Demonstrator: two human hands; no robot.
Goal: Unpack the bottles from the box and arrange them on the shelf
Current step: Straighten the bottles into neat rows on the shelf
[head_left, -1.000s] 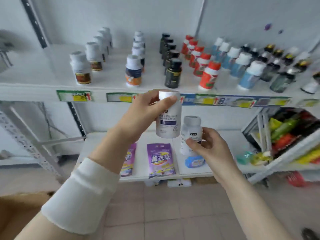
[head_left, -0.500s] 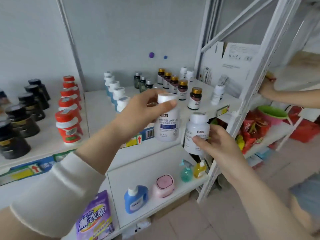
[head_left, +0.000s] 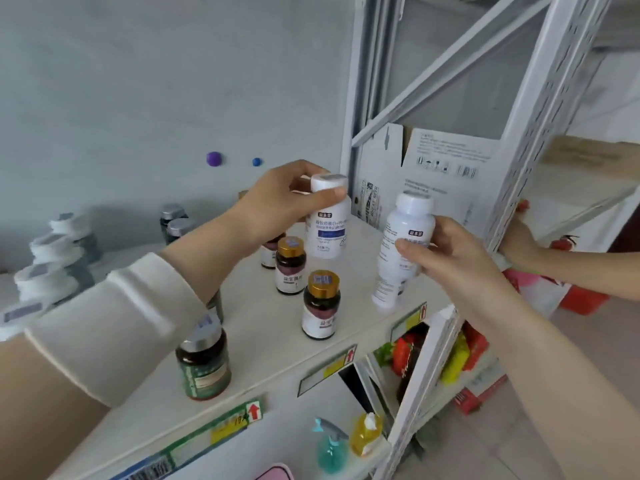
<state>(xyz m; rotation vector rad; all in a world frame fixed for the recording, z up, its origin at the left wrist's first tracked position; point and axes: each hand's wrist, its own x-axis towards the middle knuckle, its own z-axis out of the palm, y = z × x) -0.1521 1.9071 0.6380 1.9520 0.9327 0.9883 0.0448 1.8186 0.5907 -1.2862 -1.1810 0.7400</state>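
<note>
White plastic in both hands: your left grip (head_left: 277,206) is curled round the cap end of the blue-label bottle (head_left: 329,226), held upright over the back of the shelf (head_left: 263,337), behind the gold-capped bottles (head_left: 320,306). Your right grip (head_left: 453,258) clasps the second bottle (head_left: 405,220), tilted, its base near the shelf's front edge.
</note>
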